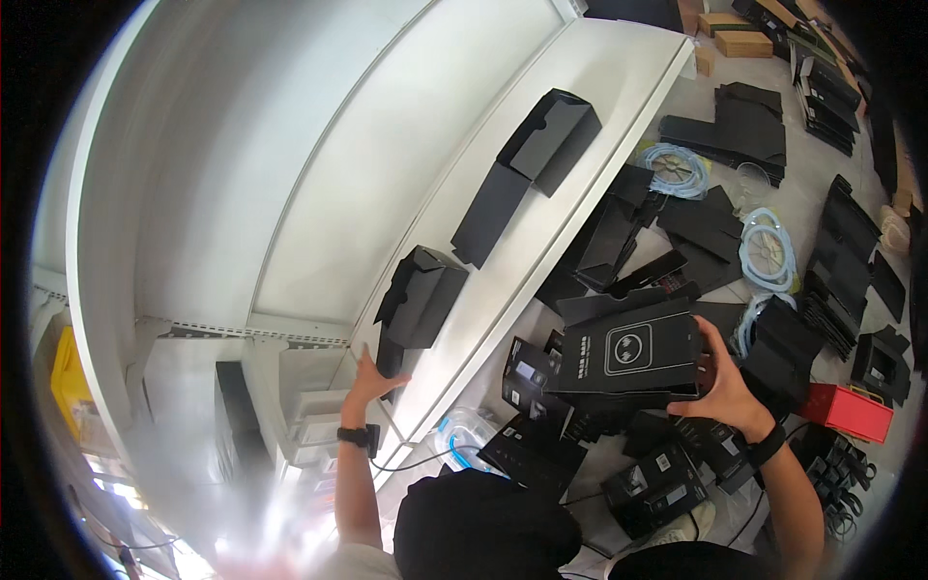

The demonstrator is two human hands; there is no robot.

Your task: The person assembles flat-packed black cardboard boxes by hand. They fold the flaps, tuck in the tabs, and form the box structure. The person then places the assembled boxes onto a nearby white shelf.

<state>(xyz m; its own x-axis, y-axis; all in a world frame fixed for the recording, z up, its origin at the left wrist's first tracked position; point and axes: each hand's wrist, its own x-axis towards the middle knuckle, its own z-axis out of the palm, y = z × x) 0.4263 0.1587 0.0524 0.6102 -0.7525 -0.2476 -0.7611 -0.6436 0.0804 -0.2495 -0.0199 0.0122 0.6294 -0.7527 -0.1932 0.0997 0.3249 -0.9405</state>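
My right hand [732, 394] grips the right end of a black cardboard box [604, 350] printed with a pale square emblem. This box is held above the pile on the floor, with a flap standing up at its far side. At the near end of the white shelf, my left hand [371, 383] has its thumb and fingers spread. It is beside the dark flap of an open black box [430, 300] standing on the shelf; whether it touches the flap I cannot tell. Farther along the shelf lies another open black box [556, 140], its long lid folded out.
The white shelf [619, 68] runs diagonally from near left to far right. On the floor lie several black cartons [657, 488], flattened black boxes [730, 130], coils of light-blue tubing [768, 249] and a red box [848, 412]. A cable [416, 466] hangs near my left wrist.
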